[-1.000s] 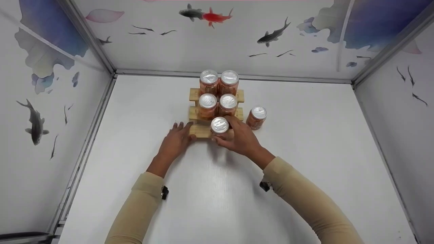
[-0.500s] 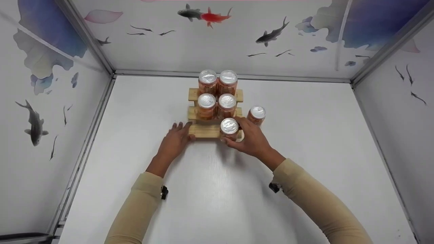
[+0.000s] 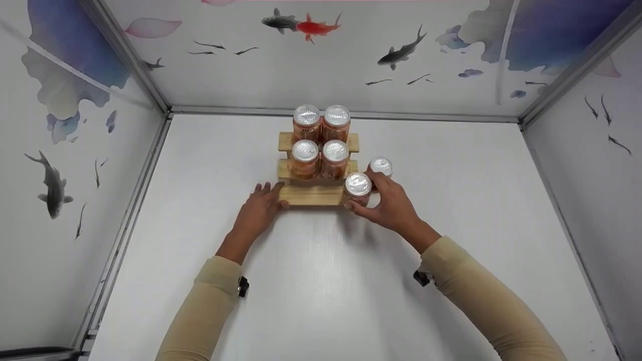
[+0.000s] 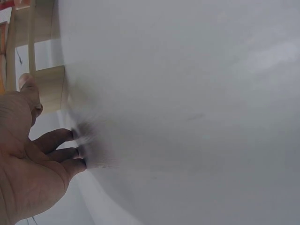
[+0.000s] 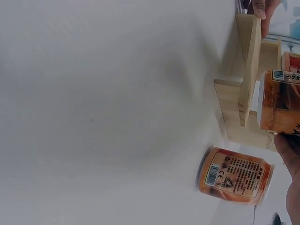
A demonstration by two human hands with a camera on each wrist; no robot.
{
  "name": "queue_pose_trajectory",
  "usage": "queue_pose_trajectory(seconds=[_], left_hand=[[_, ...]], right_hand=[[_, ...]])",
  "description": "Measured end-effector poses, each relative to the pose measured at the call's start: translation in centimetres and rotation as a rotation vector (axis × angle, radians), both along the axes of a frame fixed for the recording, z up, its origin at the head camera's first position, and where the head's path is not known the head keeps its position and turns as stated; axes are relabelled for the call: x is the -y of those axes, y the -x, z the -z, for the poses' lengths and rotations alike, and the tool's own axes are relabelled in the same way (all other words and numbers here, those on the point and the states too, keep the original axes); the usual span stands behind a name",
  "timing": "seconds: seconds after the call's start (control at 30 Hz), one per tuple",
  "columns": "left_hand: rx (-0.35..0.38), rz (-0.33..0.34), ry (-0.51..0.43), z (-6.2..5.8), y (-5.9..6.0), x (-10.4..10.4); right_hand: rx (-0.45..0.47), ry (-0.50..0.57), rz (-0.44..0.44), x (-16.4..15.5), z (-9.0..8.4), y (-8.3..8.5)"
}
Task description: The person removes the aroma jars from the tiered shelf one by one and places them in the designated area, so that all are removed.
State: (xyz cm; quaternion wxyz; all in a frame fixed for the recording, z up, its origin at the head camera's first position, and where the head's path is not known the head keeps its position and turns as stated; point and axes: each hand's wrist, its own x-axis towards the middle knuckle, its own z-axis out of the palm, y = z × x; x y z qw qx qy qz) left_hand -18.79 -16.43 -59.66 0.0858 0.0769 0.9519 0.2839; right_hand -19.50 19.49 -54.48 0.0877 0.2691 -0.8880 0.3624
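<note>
A stepped wooden rack [image 3: 311, 194] stands at the middle of the white table. Two orange cans with silver lids [image 3: 321, 123] sit on its top step and two more [image 3: 320, 158] on the middle step. My right hand [image 3: 377, 201] grips a fifth orange can [image 3: 357, 188] at the right end of the lowest step; in the right wrist view that can [image 5: 280, 105] is beside the rack [image 5: 248, 70]. My left hand [image 3: 258, 208] rests open at the rack's front left corner, thumb [image 4: 27, 84] against the wood [image 4: 49, 89], fingertips [image 4: 75, 151] on the table.
A sixth orange can [image 3: 380, 168] [image 5: 234, 176] stands on the table just right of the rack, close behind my right hand. White walls painted with fish [image 3: 311, 24] close in the table [image 3: 321, 281] on the left, back and right.
My right hand has carried its can to the right, from the middle of the lowest step to its right end, close to the loose can. The left hand has stayed put.
</note>
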Motion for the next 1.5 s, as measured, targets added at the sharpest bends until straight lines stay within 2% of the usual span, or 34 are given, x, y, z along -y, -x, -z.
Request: queue_pose_trajectory(seconds=[0.23,0.73,0.9,1.5], left_hand=[[0.029,0.001,0.004,0.1,0.0,0.0],[0.025,-0.004,0.003,-0.2,0.3,0.0],[0.018,0.000,-0.005,-0.3,0.1,0.0],[0.009,-0.005,0.011,0.0,0.2,0.0]], right_hand=[[0.012,-0.005,0.030,-1.5,0.0,0.0],[0.051,0.012,0.088,-4.2,0.2,0.4],[0.033,-0.001,0.099,-4.9,0.3,0.2],[0.086,-0.007,0.176,-8.8,1.7,0.8]])
